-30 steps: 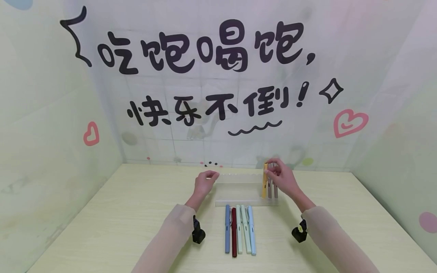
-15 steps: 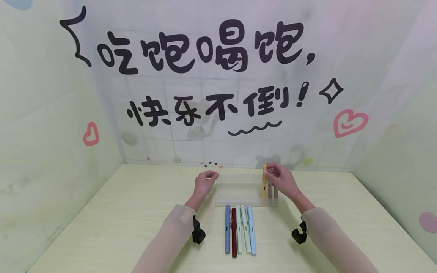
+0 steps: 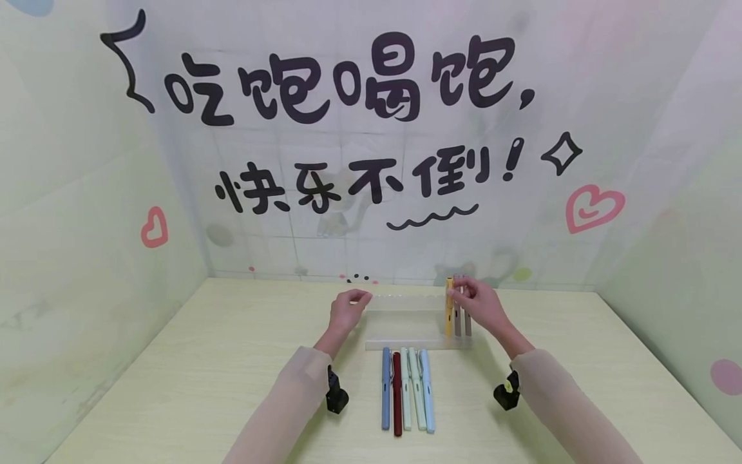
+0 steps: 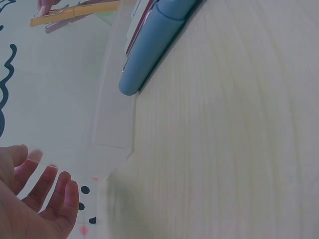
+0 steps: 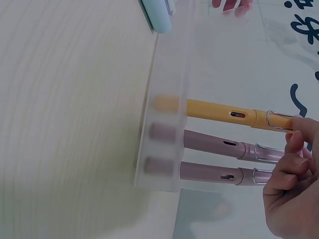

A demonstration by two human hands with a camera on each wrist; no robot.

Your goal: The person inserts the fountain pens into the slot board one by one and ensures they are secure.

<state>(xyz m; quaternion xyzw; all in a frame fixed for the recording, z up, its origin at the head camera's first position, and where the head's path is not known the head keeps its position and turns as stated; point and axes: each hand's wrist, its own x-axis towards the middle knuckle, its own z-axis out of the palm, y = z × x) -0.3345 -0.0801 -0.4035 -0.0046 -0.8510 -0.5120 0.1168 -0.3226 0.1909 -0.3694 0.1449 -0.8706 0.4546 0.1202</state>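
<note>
A clear pen rack (image 3: 400, 345) stands at the back of the table. My right hand (image 3: 480, 304) pinches the cap end of a yellow fountain pen (image 5: 214, 110), which stands upright with its lower end behind the rack's frosted front lip. Beside it in the rack are two mauve fountain pens (image 5: 207, 141), partly behind my right fingers in the head view. At the rack's upper left corner, my left hand (image 3: 348, 312) pinches the clear edge between thumb and forefinger; the left wrist view shows a fingertip through the plastic.
In front of the rack lie several capped pens side by side: a blue pen (image 3: 386, 390), a dark red pen (image 3: 397, 396), pale green pens (image 3: 406, 393) and a light blue pen (image 3: 428, 394). A printed backdrop (image 3: 290, 258) rises behind the table (image 3: 232, 374).
My right hand has come down slightly, and its fingers have drawn lower on the yellow pen, uncovering the tops of the mauve pens. The left hand has kept its place.
</note>
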